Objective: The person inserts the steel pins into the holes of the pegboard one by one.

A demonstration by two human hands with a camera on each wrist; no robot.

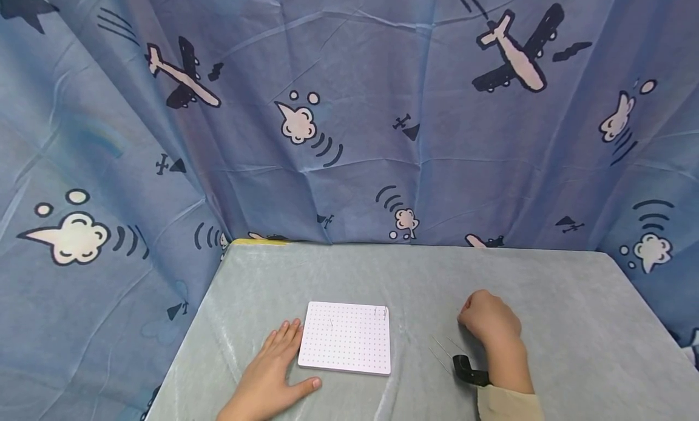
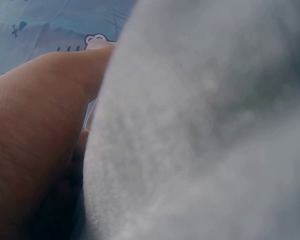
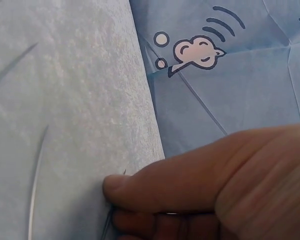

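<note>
A white pegboard [image 1: 345, 342] with a grid of small holes lies on the table, with a few thin metal pins standing in it, two of them near its far right corner. My left hand [image 1: 270, 372] rests beside the board, fingers extended and fingertips at its left edge. Off to the board's right is my right hand [image 1: 488, 318], low over the table. In the right wrist view, the thumb and fingers of this hand [image 3: 180, 185] pinch a thin metal pin [image 3: 107, 225], its tip poking out above the thumb. Grey fabric blurs most of the left wrist view.
Several loose thin pins [image 1: 440, 361] lie on the grey cloth-covered table [image 1: 262, 281] between the board and my right wrist. A black wrist camera [image 1: 468, 372] sits at that wrist. Behind the table hangs a blue curtain [image 1: 355, 136] printed with planes and clouds.
</note>
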